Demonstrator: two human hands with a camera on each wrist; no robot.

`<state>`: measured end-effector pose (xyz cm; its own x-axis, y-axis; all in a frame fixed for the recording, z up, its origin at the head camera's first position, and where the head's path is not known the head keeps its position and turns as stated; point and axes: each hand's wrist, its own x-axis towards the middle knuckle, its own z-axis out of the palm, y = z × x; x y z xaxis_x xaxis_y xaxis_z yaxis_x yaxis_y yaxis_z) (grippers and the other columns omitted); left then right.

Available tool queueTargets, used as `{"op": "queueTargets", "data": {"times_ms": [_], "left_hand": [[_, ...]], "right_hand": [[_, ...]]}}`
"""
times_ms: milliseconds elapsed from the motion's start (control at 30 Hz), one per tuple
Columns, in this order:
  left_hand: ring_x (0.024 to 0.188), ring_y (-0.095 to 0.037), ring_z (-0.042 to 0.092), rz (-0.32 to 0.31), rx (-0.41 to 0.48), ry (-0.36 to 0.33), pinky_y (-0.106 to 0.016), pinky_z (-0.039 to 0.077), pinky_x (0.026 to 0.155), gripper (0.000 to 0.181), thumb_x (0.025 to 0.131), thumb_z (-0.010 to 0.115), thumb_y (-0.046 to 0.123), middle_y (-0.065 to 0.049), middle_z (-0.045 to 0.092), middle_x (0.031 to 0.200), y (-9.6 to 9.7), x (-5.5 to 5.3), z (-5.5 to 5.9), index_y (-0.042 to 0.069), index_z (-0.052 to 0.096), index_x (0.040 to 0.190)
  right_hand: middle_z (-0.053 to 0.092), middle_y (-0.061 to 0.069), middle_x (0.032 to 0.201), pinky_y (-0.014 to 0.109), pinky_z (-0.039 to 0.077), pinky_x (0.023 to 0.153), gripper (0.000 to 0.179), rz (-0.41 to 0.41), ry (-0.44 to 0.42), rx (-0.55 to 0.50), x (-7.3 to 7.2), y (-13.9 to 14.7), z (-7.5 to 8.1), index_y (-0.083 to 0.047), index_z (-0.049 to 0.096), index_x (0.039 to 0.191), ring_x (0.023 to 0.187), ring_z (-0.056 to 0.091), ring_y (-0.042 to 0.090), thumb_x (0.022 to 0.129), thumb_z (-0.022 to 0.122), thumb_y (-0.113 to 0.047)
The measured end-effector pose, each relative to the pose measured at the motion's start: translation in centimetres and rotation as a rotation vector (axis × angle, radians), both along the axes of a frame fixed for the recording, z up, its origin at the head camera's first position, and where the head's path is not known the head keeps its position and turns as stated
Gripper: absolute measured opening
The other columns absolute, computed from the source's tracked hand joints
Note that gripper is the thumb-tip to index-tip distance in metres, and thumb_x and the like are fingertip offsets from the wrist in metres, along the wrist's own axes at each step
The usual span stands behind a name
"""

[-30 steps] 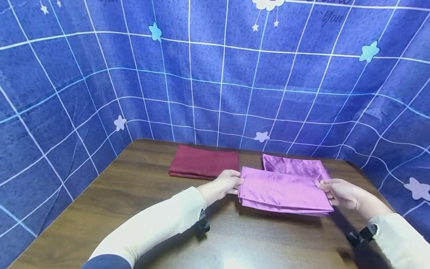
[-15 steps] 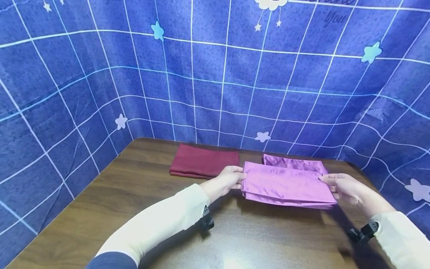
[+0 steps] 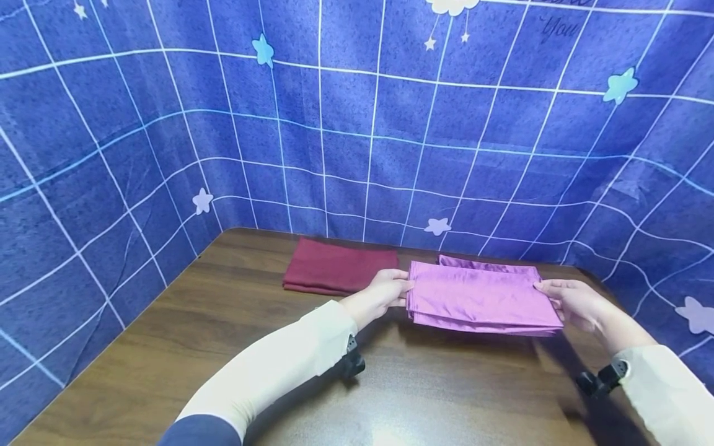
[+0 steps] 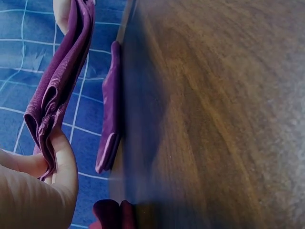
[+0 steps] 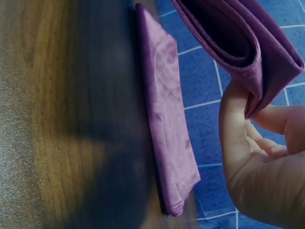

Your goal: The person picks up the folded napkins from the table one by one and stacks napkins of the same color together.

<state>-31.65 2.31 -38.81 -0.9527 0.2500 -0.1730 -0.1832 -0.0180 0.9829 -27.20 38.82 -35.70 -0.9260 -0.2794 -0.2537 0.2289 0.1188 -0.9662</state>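
A folded pinkish-purple satin cloth hangs above the table between both hands. My left hand pinches its left edge, and my right hand pinches the right edge. Several layers and loops of the fold show in the left wrist view, where the thumb and fingers of the left hand grip them. A second folded purple satin cloth lies on the table behind, mostly hidden in the head view by the held one. To the left of these lies a folded dark red cloth.
The brown wooden table reaches back to a blue curtain with a white grid and stars, which also hangs along the left and right sides. Dark wrist cameras sit on both cuffs.
Both hands have carried the held cloth farther from me and slightly right. It covers more of the purple cloth behind it. The dark red cloth stays in place.
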Motion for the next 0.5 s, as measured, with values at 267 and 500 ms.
{"op": "queueTargets", "data": {"times_ms": [267,500], "left_hand": [[0.067,-0.011,0.061,0.005,0.017,0.002,-0.036,0.060,0.080,0.035,0.092,0.059,0.000,-0.004,0.063,0.083,0.8,-0.6,0.1,-0.007,0.055,0.126],[0.066,-0.011,0.061,0.010,0.042,0.009,-0.036,0.060,0.080,0.034,0.092,0.059,0.001,-0.008,0.067,0.086,1.5,-1.1,0.0,-0.006,0.056,0.125]], "right_hand": [[0.068,-0.005,0.078,0.029,0.059,0.067,0.029,-0.059,0.014,0.003,-0.4,0.5,0.6,-0.021,0.066,0.087,0.073,0.066,0.008,0.103,0.044,-0.012],[0.067,-0.007,0.080,0.029,0.059,0.068,0.024,-0.099,0.013,0.013,-0.9,1.0,0.5,-0.023,0.063,0.088,0.075,0.066,0.008,0.102,0.047,-0.014]]}}
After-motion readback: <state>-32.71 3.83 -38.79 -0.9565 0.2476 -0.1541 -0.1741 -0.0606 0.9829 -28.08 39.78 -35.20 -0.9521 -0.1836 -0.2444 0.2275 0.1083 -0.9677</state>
